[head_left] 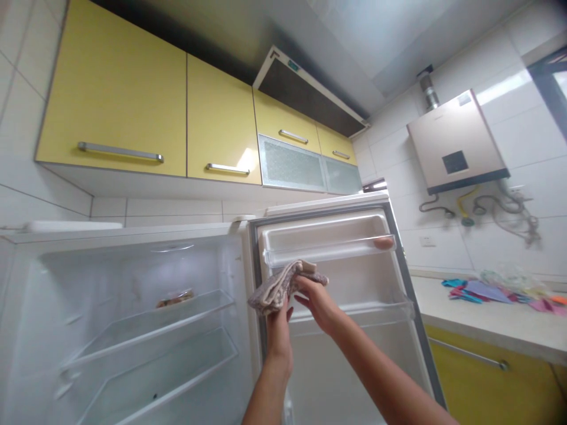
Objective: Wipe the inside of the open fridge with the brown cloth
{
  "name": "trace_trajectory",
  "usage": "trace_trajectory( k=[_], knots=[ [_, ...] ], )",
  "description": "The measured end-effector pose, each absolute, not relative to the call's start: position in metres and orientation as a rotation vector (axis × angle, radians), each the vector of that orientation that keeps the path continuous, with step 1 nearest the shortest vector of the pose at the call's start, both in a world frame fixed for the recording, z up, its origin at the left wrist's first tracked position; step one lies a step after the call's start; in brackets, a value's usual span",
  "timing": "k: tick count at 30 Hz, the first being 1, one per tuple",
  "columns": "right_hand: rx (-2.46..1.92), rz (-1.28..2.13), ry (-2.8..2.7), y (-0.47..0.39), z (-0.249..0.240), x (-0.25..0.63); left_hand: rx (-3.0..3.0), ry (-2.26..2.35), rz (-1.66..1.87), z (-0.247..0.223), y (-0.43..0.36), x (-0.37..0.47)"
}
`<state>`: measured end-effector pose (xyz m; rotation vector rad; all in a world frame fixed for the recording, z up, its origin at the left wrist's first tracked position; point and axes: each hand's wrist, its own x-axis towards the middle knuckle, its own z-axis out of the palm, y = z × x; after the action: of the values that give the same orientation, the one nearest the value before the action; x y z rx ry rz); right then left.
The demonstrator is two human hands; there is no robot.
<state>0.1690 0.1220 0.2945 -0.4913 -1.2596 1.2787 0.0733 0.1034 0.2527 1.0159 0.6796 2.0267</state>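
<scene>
Currently I have a folded patterned cloth (275,290) held between both hands on my feed, the left hand (279,333) gripping its underside and the right hand (316,300) with its fingers tucked into the folds at its right end. I see it raised in front of the open refrigerator door (358,280), while to the left a small packet (175,298) lies on the upper glass shelf (163,320). Far right, I make out blue, purple and pink cloths (491,290) on the countertop (460,310), below the wall-mounted water heater (456,139).
</scene>
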Motion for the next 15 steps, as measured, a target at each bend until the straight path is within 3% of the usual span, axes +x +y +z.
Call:
trace_trajectory(
  k=[3, 7, 13, 15],
  knots=[
    [-0.533, 1.165, -1.529, 0.114, 0.287, 0.196, 0.911, 0.45, 2.092, 0.259, 0.097, 0.076],
    [-0.79, 0.717, -1.907, 0.102, 0.286, 0.251, 0.799, 0.225, 2.054, 0.272, 0.085, 0.074],
    [-0.841, -0.369, -1.22, 0.101, 0.324, 0.357, 0.818, 0.2, 2.156, 0.279, 0.081, 0.06],
    [-0.782, -0.59, -1.168, 0.119, 0.338, 0.387, 0.872, 0.251, 2.232, 0.277, 0.085, 0.059]
  ],
)
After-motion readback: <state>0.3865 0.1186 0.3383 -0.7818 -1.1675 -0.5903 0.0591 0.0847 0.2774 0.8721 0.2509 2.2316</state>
